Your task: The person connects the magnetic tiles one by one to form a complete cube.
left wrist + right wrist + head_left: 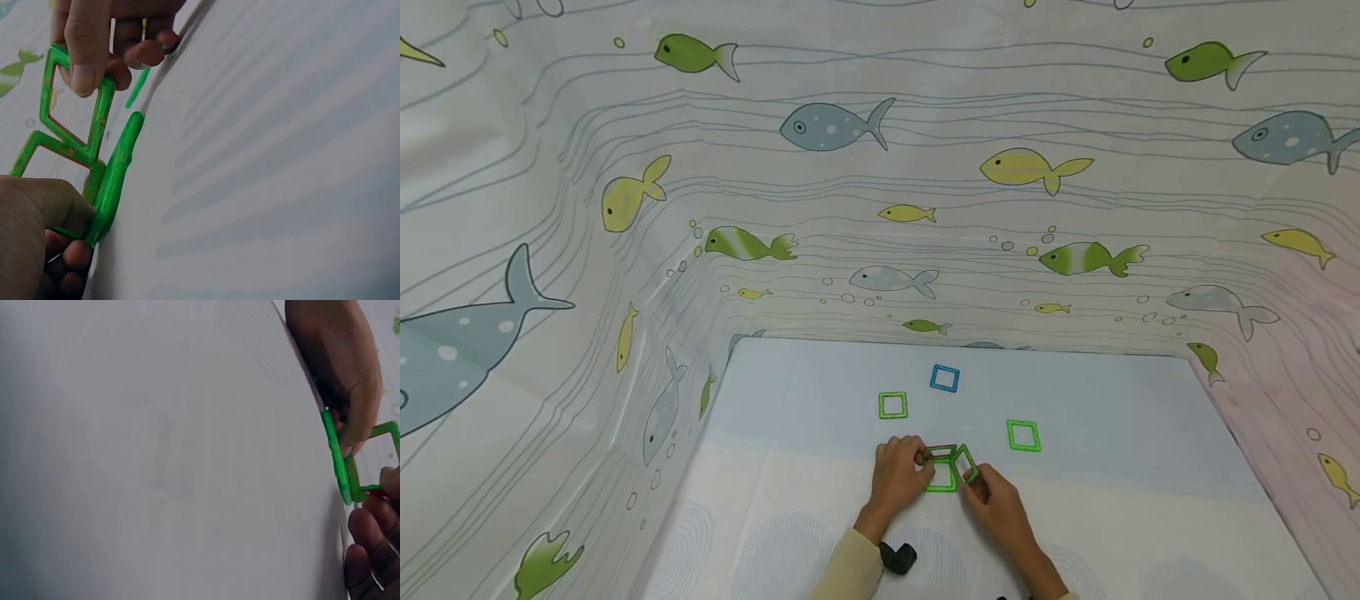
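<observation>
Three green square-frame magnetic tiles meet in front of me on the white tabletop. One bottom tile (pixel 942 490) lies flat. My left hand (pixel 898 471) pinches a raised tile (pixel 62 149) along the far side of the flat one, and its fingertips are right at the flat tile's left edge. On the right side, my right hand (pixel 1000 504) holds another tile (pixel 100 122) between thumb and fingers. That tile leans at an angle, with a corner close to the raised tile. In the right wrist view the flat tile (pixel 336 459) shows edge-on below both hands.
A loose green tile (pixel 892 393) lies beyond my left hand, and a blue tile (pixel 944 389) farther back. Another green tile (pixel 1024 449) lies to the right. A fish-patterned sheet (pixel 955 242) rises behind the table (pixel 820 400). A black device (pixel 898 558) sits at my left wrist.
</observation>
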Action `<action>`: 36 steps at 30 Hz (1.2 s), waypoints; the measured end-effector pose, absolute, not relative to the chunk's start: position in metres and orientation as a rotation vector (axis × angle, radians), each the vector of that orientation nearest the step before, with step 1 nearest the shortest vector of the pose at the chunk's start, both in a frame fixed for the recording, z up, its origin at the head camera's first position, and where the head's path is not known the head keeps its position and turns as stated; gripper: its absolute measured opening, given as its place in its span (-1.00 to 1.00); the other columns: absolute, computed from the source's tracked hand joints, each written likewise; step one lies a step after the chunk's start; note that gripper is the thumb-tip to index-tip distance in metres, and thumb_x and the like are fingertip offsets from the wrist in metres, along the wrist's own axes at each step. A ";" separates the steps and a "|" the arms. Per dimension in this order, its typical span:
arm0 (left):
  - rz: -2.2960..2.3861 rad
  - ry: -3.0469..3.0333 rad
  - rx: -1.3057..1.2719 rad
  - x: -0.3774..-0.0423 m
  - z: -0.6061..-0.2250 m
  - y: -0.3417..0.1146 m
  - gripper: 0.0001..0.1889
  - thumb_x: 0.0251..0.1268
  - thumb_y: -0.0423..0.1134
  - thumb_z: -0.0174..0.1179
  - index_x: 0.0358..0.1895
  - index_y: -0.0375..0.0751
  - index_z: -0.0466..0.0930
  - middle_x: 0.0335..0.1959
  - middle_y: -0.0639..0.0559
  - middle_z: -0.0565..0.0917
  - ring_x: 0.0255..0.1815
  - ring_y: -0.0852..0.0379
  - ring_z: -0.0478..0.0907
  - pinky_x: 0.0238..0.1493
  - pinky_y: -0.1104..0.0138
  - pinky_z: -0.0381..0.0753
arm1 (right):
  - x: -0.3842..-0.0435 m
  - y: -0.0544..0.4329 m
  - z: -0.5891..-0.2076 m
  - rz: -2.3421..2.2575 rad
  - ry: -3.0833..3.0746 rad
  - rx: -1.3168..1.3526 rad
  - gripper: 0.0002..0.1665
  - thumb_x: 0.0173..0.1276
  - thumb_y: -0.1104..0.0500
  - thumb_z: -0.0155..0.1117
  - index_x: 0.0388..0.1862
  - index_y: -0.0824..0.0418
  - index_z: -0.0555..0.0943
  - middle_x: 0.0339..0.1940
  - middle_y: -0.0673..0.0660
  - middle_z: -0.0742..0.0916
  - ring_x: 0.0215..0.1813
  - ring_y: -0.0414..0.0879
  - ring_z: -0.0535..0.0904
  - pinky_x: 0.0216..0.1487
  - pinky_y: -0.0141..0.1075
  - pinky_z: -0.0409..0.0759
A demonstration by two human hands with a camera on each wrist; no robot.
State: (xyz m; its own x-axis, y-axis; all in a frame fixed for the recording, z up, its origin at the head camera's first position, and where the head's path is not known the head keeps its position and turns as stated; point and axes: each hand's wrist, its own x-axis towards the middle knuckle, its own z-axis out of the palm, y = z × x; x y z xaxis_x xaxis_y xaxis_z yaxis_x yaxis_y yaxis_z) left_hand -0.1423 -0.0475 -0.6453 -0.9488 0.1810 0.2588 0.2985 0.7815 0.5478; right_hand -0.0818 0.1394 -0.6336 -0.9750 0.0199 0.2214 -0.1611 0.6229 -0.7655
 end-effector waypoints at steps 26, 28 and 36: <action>-0.899 -2.760 -0.398 -0.143 -0.644 -0.049 -0.84 0.06 -0.18 0.37 -0.45 0.06 0.53 -0.57 0.27 0.48 -0.46 0.30 0.25 -0.25 0.36 0.18 | -0.084 0.134 -0.630 1.201 -2.707 0.160 -0.76 0.15 0.30 0.51 -0.27 0.13 0.61 -0.52 -0.17 0.53 -0.49 -0.41 0.36 -0.48 -0.46 0.41; -0.902 -2.766 -0.397 -0.143 -0.644 -0.049 -0.85 0.06 -0.18 0.36 -0.45 0.06 0.54 -0.57 0.28 0.48 -0.46 0.30 0.25 -0.25 0.36 0.18 | -0.084 0.133 -0.630 1.191 -2.711 0.166 -0.76 0.16 0.29 0.51 -0.27 0.12 0.61 -0.52 -0.18 0.52 -0.49 -0.41 0.35 -0.48 -0.46 0.41; -0.916 -2.759 -0.398 -0.142 -0.645 -0.049 -0.87 0.07 -0.19 0.36 -0.43 0.05 0.57 -0.57 0.27 0.50 -0.46 0.30 0.27 -0.23 0.35 0.21 | -0.083 0.134 -0.633 1.133 -2.684 0.240 -0.73 0.12 0.32 0.52 -0.30 0.12 0.59 -0.53 -0.18 0.52 -0.47 -0.43 0.35 -0.48 -0.46 0.41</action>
